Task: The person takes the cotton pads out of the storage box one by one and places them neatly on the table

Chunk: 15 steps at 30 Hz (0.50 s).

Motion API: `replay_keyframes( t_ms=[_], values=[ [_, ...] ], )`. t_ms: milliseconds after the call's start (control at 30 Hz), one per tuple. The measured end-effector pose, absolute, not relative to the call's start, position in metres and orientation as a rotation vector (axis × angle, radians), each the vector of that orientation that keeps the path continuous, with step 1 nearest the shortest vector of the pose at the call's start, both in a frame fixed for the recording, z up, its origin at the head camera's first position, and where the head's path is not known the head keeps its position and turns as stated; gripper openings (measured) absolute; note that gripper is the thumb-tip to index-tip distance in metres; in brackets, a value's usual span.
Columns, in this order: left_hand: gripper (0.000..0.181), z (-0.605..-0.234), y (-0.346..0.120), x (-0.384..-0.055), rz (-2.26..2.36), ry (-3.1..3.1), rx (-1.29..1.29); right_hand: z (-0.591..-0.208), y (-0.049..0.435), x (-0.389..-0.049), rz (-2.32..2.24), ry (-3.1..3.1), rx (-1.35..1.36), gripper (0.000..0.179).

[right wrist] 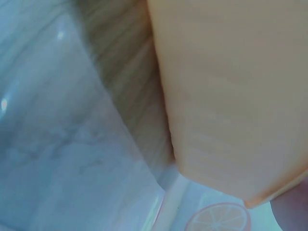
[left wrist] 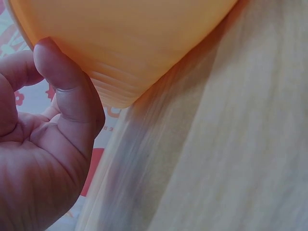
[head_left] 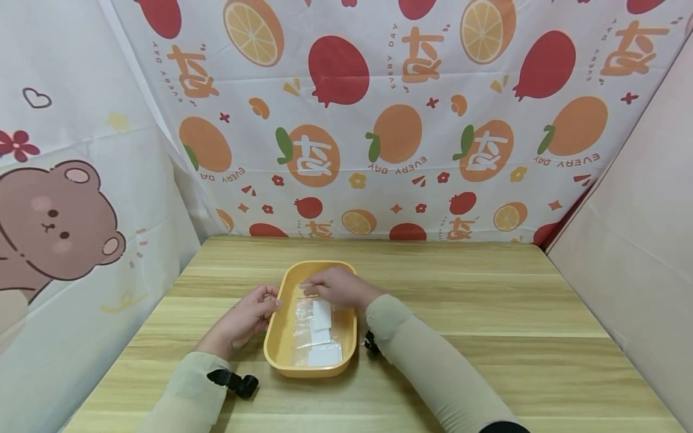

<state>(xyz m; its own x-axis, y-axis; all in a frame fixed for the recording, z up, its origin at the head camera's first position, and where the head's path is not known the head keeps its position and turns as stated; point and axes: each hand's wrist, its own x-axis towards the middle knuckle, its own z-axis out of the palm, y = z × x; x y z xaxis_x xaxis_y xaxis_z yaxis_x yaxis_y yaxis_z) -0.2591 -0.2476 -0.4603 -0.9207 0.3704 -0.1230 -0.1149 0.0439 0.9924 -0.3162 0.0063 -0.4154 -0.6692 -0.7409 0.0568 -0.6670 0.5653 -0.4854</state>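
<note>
Yellow plastic tray (head_left: 281, 337), oblong with rounded corners, sits on the wooden tabletop (head_left: 460, 300) just in front of me. Inside lie clear plastic bags (head_left: 316, 337) with white paper slips showing through, flat on the tray floor.

My left hand (head_left: 246, 316) rests against the tray's left rim, fingers curled at the edge; the left wrist view shows my thumb (left wrist: 62, 82) pressed on the smooth outer wall. My right hand (head_left: 338, 287) reaches over the far half of the tray, fingertips down on a thin straw-coloured strip (head_left: 307, 296) near the top of the bags. Whether the fingers actually pinch it or only touch, I cannot tell from here. The right wrist view shows only the tray's outside wall, blurred.

Judgement on the step: the film looks slick and light, likely to cling or slide together. Best to keep the left hand steadying the rim so the tray does not skate on the smooth wood grain, and to take one bag by its upper edge rather than its middle, lifting slowly so the others stay down.

Textures: tray glossy, faintly ridged near its base corner; tabletop pale, striped grain, matte; cloth backdrop printed with oranges behind.
</note>
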Motion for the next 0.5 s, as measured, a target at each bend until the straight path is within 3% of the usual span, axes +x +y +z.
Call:
replay_keyframes(
  t_ms=[500],
  values=[
    [0.036,-0.460,-0.247,-0.258,1.936,1.989,0.271,-0.396,0.017,-0.312,-0.995,2.364,-1.067,0.038]
  ],
)
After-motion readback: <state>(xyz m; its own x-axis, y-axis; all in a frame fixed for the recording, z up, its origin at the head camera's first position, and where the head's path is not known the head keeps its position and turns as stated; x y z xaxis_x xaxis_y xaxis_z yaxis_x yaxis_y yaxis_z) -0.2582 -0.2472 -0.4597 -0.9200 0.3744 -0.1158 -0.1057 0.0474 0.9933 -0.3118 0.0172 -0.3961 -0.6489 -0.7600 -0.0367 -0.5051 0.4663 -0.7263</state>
